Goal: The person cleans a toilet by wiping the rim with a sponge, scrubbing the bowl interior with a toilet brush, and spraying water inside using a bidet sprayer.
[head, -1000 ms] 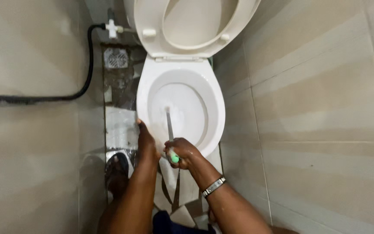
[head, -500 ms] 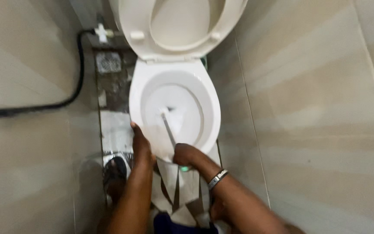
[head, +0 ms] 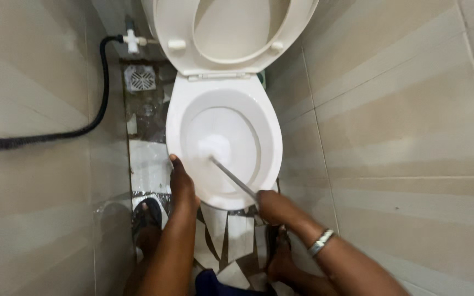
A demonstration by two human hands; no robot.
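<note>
A white toilet bowl stands between tiled walls, its seat and lid raised. My right hand is closed around the handle of a toilet brush; the grey shaft slants up and left into the bowl, and the white brush head rests against the inner left side. My left hand presses on the front left rim of the bowl with nothing in it. A metal bracelet sits on my right wrist.
A black hose runs from a white valve along the left wall. A square floor drain lies left of the toilet on the wet, patterned floor. My feet in sandals stand before the bowl.
My right hand has swung to the right and pulled back past the rim, tilting the brush shaft and sliding the head toward the bowl's left side. The left hand stayed on the rim.
</note>
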